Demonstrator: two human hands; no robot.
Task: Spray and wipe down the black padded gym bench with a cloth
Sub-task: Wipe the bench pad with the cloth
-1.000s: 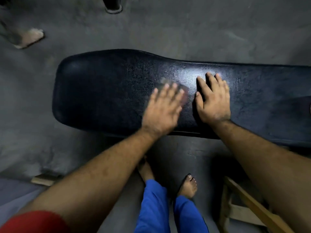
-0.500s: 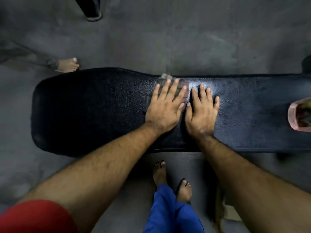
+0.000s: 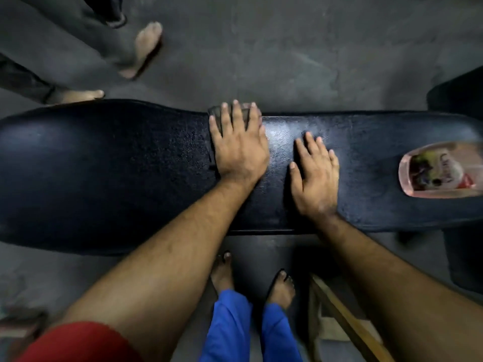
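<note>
The bench (image 3: pixel 130 173) pad was black vinyl with a fine pebbled grain, glossy and wet-looking beside the cloth (image 3: pixel 217 112). The cloth was thin, grey and matt. At the bench's right end, the bottle (image 3: pixel 441 169) was clear pink plastic with a printed label. The floor (image 3: pixel 287 53) beyond the bench was rough, matt concrete.

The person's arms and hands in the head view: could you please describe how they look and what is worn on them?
Both forearms are bare, with visible hair. The left hand and right hand wear no gloves, and no rings or watch show. A red short sleeve covers the left upper arm at the lower edge of the picture; the right arm's sleeve is out of view.
</note>
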